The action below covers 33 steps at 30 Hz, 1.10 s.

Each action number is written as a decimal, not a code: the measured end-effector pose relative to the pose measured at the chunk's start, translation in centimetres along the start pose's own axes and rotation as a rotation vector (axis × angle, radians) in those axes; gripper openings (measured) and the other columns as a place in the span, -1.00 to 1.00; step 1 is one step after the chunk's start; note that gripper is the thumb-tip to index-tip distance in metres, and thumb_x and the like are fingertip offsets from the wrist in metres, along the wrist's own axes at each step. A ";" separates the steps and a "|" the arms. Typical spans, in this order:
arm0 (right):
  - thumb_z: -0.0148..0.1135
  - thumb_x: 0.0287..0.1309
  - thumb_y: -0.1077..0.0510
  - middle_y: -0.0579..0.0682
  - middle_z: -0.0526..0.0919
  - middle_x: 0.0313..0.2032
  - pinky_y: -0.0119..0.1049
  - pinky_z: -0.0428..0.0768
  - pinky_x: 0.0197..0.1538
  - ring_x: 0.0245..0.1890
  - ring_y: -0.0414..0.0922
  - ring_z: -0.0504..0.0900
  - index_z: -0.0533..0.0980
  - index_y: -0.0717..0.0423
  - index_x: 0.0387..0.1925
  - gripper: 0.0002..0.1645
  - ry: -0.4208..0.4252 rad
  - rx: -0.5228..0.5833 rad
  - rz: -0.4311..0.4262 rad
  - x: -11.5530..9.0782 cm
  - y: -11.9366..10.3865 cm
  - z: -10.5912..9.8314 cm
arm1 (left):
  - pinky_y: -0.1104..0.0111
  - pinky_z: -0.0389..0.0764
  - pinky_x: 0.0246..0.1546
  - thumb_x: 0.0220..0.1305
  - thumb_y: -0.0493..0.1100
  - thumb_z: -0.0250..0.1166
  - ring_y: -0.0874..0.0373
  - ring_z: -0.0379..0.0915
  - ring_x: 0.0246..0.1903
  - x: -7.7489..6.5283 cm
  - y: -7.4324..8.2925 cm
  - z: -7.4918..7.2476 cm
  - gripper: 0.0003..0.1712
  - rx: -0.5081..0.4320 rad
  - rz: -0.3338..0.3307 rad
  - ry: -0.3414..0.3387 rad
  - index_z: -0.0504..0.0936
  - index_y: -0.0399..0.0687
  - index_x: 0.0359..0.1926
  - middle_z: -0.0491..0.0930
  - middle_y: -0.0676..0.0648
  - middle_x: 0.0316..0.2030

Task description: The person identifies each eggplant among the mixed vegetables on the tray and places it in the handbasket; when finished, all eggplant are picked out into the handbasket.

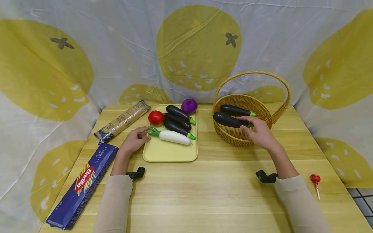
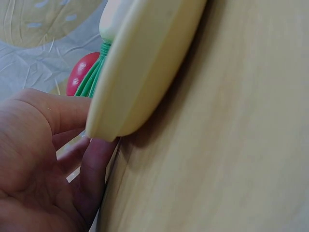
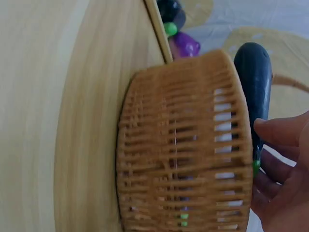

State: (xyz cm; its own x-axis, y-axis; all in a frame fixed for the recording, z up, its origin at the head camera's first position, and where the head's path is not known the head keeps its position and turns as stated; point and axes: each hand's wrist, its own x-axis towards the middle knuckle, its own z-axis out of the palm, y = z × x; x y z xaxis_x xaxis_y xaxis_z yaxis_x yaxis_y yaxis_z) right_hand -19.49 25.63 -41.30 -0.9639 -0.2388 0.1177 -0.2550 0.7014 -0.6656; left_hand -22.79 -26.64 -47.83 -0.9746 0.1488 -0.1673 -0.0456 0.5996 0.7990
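My right hand pinches a dark eggplant near its green stem, over the front of the wicker basket. In the right wrist view this eggplant shows just beyond the basket's rim. Another eggplant lies behind it at the basket. My left hand grips the left edge of the yellow tray, fingers at its rim. On the tray are a white radish with green leaves, three eggplants, a red tomato and a purple onion-like vegetable.
Left of the tray lie a clear pasta packet and a long blue spaghetti box. A red lollipop sits near the table's right edge. The basket's tall handle arches above it, and a patterned cloth hangs behind.
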 end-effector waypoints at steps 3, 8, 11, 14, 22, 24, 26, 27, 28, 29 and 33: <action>0.14 0.52 0.12 0.28 0.46 0.38 0.35 0.32 0.37 0.44 0.33 0.31 0.46 0.11 0.38 -0.51 -0.007 -0.011 0.026 0.3 0.9 -0.8 | 0.38 0.61 -0.32 0.45 -0.17 0.28 0.04 0.48 -0.20 0.0 0.0 0.0 -0.35 -0.005 0.003 -0.001 0.40 0.01 0.51 0.35 -0.22 0.43; 0.13 0.52 0.15 0.36 0.43 0.38 0.34 0.36 0.32 0.32 0.38 0.41 0.46 0.18 0.38 -0.52 -0.026 -0.052 0.042 1.1 2.0 -1.5 | 0.38 0.60 -0.32 0.45 -0.18 0.28 0.03 0.46 -0.21 0.0 -0.1 -0.1 -0.35 -0.018 0.004 -0.004 0.40 0.00 0.51 0.35 -0.22 0.42; 0.12 0.51 0.20 0.38 0.44 0.37 0.33 0.35 0.34 0.32 0.38 0.41 0.47 0.23 0.36 -0.52 -0.048 -0.077 0.056 1.9 2.6 -1.7 | 0.38 0.61 -0.32 0.45 -0.18 0.28 0.02 0.46 -0.20 0.0 -0.1 -0.1 -0.35 -0.022 0.004 -0.003 0.40 0.01 0.51 0.35 -0.21 0.43; 0.11 0.51 0.22 0.39 0.43 0.37 0.33 0.33 0.37 0.40 0.37 0.33 0.47 0.24 0.36 -0.53 -0.076 -0.110 0.073 2.8 3.2 -1.7 | 0.38 0.62 -0.30 0.46 -0.18 0.28 0.01 0.47 -0.17 0.0 -0.1 -0.1 -0.36 -0.019 0.005 -0.004 0.40 0.01 0.51 0.33 -0.21 0.44; 0.07 0.53 0.19 0.37 0.40 0.40 0.34 0.30 0.39 0.43 0.38 0.28 0.41 0.23 0.40 -0.50 -0.169 -0.132 0.130 5.0 4.2 -1.4 | 0.37 0.62 -0.29 0.46 -0.16 0.28 0.02 0.49 -0.14 0.0 -0.1 0.0 -0.36 -0.006 0.007 0.001 0.40 0.03 0.51 0.33 -0.20 0.45; 0.06 0.53 0.19 0.37 0.39 0.40 0.34 0.31 0.38 0.43 0.38 0.27 0.41 0.23 0.41 -0.49 -0.190 -0.130 0.145 5.4 4.4 -1.3 | 0.37 0.62 -0.28 0.46 -0.16 0.28 0.02 0.49 -0.14 0.0 0.0 0.1 -0.36 -0.008 0.005 0.001 0.41 0.04 0.51 0.34 -0.19 0.45; 0.05 0.53 0.19 0.37 0.38 0.41 0.33 0.32 0.37 0.44 0.38 0.26 0.40 0.24 0.41 -0.49 -0.209 -0.134 0.159 5.7 4.6 -1.2 | 0.37 0.62 -0.29 0.45 -0.16 0.28 0.03 0.49 -0.15 0.0 0.0 0.1 -0.36 -0.007 0.005 -0.001 0.40 0.03 0.51 0.34 -0.19 0.44; 0.05 0.53 0.19 0.38 0.38 0.41 0.33 0.33 0.37 0.44 0.38 0.26 0.40 0.25 0.41 -0.49 -0.216 -0.139 0.165 5.8 4.7 -1.1 | 0.38 0.62 -0.28 0.45 -0.16 0.29 0.04 0.49 -0.15 0.0 0.0 0.2 -0.35 -0.010 0.002 -0.001 0.41 0.03 0.51 0.34 -0.19 0.44; 0.05 0.53 0.20 0.38 0.37 0.41 0.33 0.33 0.37 0.44 0.38 0.25 0.40 0.26 0.41 -0.49 -0.221 -0.142 0.169 5.9 4.7 -1.1 | 0.38 0.62 -0.28 0.45 -0.16 0.29 0.04 0.49 -0.15 0.0 0.0 0.2 -0.36 -0.010 0.003 -0.002 0.41 0.02 0.51 0.34 -0.20 0.44; 0.05 0.53 0.20 0.38 0.37 0.41 0.32 0.33 0.37 0.44 0.38 0.25 0.40 0.26 0.41 -0.49 -0.222 -0.143 0.174 6.0 4.8 -1.1 | 0.38 0.62 -0.28 0.45 -0.17 0.29 0.05 0.48 -0.15 0.0 0.0 0.2 -0.36 -0.012 0.004 -0.001 0.41 0.01 0.50 0.34 -0.20 0.44; 0.06 0.52 0.20 0.39 0.34 0.43 0.34 0.30 0.39 0.45 0.39 0.22 0.38 0.27 0.42 -0.47 -0.219 -0.143 0.180 6.1 4.9 -1.0 | 0.40 0.61 -0.30 0.45 -0.18 0.29 0.07 0.47 -0.16 0.0 -0.1 0.2 -0.36 -0.019 0.005 0.006 0.42 0.00 0.50 0.35 -0.20 0.44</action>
State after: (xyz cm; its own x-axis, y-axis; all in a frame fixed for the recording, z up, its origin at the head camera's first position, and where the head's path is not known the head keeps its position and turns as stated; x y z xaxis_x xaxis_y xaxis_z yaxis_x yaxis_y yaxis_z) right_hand -26.70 28.21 -43.10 -0.9591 -0.2305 -0.1641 -0.1052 0.8289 -0.5494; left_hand -22.77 -26.49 -48.04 -0.9762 0.1467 -0.1598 -0.0450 0.5837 0.8107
